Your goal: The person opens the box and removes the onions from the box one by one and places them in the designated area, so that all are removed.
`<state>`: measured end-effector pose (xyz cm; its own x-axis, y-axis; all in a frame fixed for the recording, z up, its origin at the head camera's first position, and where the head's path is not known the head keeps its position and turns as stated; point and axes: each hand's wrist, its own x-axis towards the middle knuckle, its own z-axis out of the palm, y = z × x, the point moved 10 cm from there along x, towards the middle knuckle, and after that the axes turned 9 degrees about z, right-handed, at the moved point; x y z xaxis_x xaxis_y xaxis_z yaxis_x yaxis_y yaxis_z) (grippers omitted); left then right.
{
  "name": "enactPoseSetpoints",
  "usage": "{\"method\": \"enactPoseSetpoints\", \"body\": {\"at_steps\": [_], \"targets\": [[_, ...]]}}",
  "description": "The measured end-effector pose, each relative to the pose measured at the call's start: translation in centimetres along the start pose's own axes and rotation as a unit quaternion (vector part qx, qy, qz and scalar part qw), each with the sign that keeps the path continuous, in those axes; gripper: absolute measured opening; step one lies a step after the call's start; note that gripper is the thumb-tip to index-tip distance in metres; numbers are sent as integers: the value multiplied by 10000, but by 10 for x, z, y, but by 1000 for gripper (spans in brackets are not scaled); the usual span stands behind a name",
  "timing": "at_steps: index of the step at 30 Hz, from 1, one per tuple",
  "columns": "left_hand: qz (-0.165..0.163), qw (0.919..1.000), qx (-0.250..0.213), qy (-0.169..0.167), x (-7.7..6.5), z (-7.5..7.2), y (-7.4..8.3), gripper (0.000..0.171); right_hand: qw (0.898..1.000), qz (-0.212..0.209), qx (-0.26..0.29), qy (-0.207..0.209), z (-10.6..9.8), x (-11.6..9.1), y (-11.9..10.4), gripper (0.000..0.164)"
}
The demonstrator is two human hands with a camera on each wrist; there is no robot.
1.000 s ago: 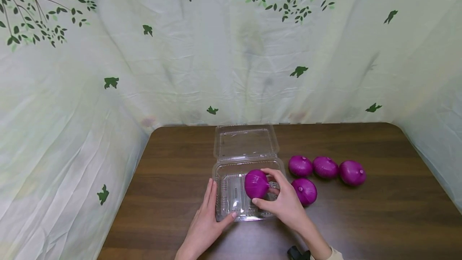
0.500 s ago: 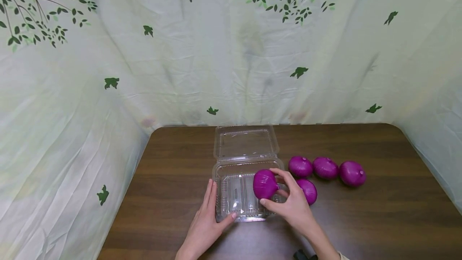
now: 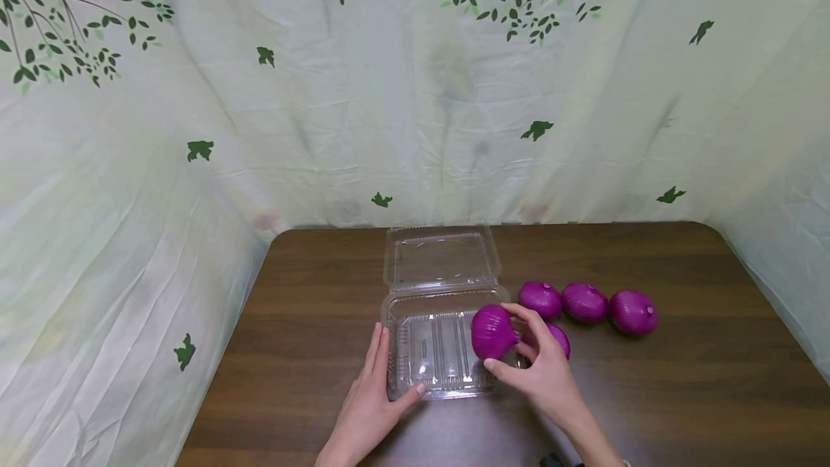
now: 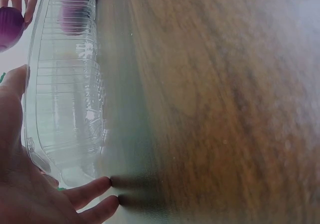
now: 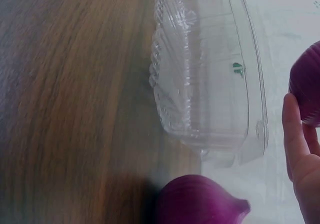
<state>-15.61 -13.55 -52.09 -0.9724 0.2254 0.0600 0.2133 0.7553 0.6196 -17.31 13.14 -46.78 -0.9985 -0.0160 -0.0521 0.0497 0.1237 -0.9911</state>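
My right hand (image 3: 547,373) pinches a purple onion (image 3: 493,332) between thumb and fingers, above the right side of a clear plastic clamshell box (image 3: 421,352). In the right wrist view, the held onion (image 5: 307,89) hangs higher than the box's rim (image 5: 260,94). The box's lid (image 3: 443,258) lies folded back, away from me. My left hand (image 3: 369,402) rests at the box's near left corner, fingers straight along its side and thumb on the front rim. The left wrist view has fingertips (image 4: 102,185) down at the tabletop.
Three purple onions sit in a row right of the box: a left one (image 3: 540,299), a middle one (image 3: 585,303) and a right one (image 3: 633,311). Another onion (image 3: 561,339), partly behind my right hand, lies nearer. A leaf-printed cloth (image 3: 415,92) hangs behind the wooden table (image 3: 707,380).
My right hand has moved steadily to the right with the onion, from the box's middle to its right edge, covering more of the near onion. The left hand and box have stayed put.
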Motion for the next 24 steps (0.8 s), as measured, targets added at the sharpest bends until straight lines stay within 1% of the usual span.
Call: {"method": "enactPoseSetpoints", "body": {"at_steps": [6,12,18,20,24], "targets": [[29,10000,-13,0,0,0,0,108,9996,-104,227,156,-8,-4,-1,81],[45,10000,-30,-13,1,1,0,108,9988,-249,185,366,-19,-12,-4,83],[-2,10000,-58,-45,1,1,0,108,9974,-393,146,583,-38,-20,-5,86],[-30,10000,-73,-57,1,1,0,108,9971,-382,91,649,-45,-23,-4,85],[-57,9999,-73,-78,0,1,-1,109,9963,-392,159,744,-57,-28,-1,83]]}}
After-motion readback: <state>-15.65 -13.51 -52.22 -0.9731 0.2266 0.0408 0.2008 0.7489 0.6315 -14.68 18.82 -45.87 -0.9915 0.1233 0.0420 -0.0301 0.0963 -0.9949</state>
